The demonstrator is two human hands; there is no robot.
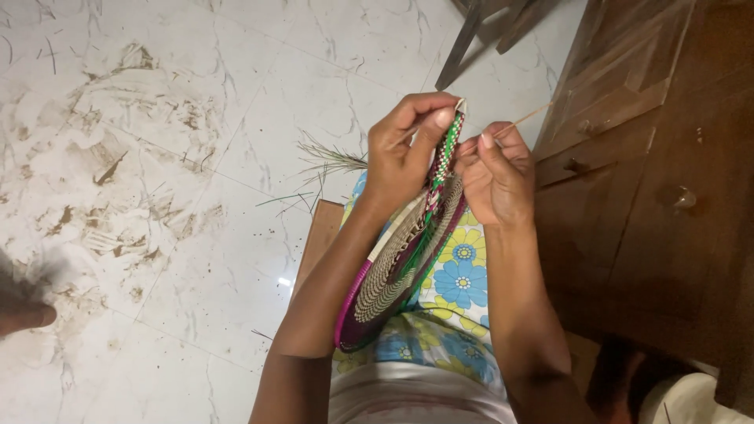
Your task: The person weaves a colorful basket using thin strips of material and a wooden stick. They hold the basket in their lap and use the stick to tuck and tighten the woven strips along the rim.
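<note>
Head view. The person is sitting with a coiled basket (pixel 400 263) standing on edge over the lap, on a flowered cloth (pixel 459 283), its flat face turned toward the left arm. The left hand (pixel 408 153) is pinching the top of the rim, thumb and fingers closed tight on the green-and-white coil. The right hand (pixel 495 173) is closed just beside it on the far side of the rim, its fingertips pinching a thin straw strip (pixel 525 119) that is running up and to the right. The two hands are almost touching, with the rim between them.

Judgement: the basket is looking light and stiff across its disc, somewhat springy at the open coil end; the rim near the working point is the sound place to hold it. The strip is appearing thin, pliable and likely to crease or split if bent sharply.

Surroundings: loose grass (pixel 330 161) is lying on the marble floor (pixel 157 157) beyond the knees; a wooden cabinet (pixel 644 157) is standing at the right.
</note>
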